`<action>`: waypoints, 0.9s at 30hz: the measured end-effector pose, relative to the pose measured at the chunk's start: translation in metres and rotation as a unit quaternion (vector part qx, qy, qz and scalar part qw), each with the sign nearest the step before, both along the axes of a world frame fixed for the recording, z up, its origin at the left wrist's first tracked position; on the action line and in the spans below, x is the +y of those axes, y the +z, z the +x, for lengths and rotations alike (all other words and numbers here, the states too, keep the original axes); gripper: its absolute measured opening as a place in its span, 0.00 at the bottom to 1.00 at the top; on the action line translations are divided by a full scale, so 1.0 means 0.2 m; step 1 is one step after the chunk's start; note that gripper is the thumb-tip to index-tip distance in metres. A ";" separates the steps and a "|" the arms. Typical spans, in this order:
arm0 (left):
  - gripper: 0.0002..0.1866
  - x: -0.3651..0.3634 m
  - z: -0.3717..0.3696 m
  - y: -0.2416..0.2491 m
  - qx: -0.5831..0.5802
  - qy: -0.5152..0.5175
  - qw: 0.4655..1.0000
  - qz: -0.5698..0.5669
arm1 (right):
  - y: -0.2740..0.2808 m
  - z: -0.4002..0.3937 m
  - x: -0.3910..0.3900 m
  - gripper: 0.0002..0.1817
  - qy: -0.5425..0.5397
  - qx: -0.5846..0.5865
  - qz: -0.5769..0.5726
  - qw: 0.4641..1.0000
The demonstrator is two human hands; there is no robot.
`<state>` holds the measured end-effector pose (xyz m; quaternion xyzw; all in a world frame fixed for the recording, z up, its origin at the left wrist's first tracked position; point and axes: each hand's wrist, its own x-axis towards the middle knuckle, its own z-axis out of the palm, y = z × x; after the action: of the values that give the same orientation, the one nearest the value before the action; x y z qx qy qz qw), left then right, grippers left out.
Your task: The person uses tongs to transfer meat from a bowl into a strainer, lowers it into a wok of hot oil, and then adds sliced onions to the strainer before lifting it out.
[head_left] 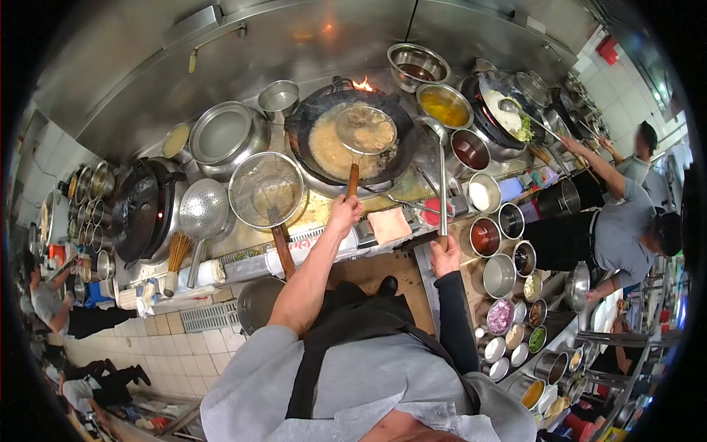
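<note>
Wooden-handled strainer [366,131] in left hand [345,215] sits within wok rim [406,146].

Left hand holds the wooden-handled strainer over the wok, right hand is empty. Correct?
Not quite: the right hand isn't empty. The head view shows it gripping a long-handled metal ladle. The left hand does hold the wooden-handled strainer over the wok.

Twelve o'clock: mesh strainer [366,131] veils some of the food in the wok [406,132]. Four o'clock: right hand [445,258] hides the end of the ladle [442,188] handle. Eight o'clock: pot [255,308] partly behind the left forearm [303,287]; farther out, a co-worker [82,392] too small for hand detail.
</note>
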<state>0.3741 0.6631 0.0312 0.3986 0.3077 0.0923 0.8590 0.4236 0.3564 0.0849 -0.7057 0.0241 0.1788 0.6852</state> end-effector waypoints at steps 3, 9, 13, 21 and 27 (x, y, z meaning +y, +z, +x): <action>0.05 0.06 -0.11 -0.01 -0.024 0.012 1.000 -0.002 | 0.01 -0.05 -0.05 0.17 0.011 -0.035 -0.008 0.999; 0.06 0.11 -0.21 0.14 0.031 -0.044 0.997 0.054 | 0.08 -0.11 -0.04 0.19 0.034 -0.074 -0.037 0.996; 0.08 0.11 -0.12 0.17 0.034 -0.035 0.998 0.027 | 0.15 -0.08 0.02 0.21 0.060 -0.089 -0.026 0.994; 0.08 0.15 -0.45 0.26 -0.077 -0.002 0.996 -0.031 | 0.40 -0.18 0.13 0.17 0.112 -0.120 0.007 0.986; 0.06 0.16 -1.05 0.49 -0.109 0.063 0.989 -0.072 | 0.42 -0.15 0.40 0.15 0.187 -0.138 -0.019 0.972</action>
<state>0.1636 0.6946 0.1298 0.3027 0.2429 0.1664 0.9065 0.3936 0.4360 0.1695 -0.7282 -0.1995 0.2041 0.6231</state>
